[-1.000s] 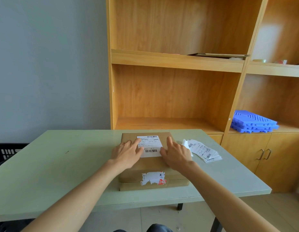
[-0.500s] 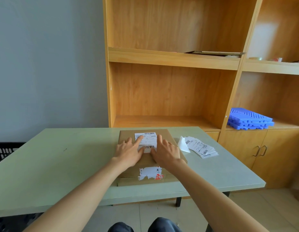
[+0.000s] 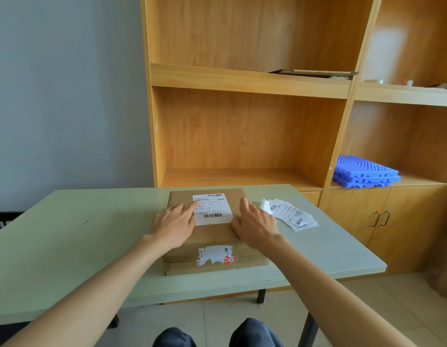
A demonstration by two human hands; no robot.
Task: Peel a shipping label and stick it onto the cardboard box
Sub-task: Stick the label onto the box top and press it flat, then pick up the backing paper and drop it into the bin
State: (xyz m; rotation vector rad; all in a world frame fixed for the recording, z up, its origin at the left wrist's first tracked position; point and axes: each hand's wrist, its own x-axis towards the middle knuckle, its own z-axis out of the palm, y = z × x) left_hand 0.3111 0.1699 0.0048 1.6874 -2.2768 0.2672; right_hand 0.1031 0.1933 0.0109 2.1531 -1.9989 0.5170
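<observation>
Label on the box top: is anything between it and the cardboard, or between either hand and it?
Nothing visible. The label lies flat on the box top. The left hand has a fingertip on its left edge; the right hand rests beside its right edge.

Plain office or packing room, pale green table (image 3: 67,246) across the lower frame, tall wooden shelving (image 3: 242,81) behind it, stacked blue plastic trays (image 3: 366,172) at right, pile of printed shipping labels (image 3: 292,216), grey wall (image 3: 67,96) at left

The brown box (image 3: 212,236) lies flat, closed, with a white label (image 3: 212,209) (barcodes printed top and bottom) stuck on its top face, toward the far edge.
</observation>
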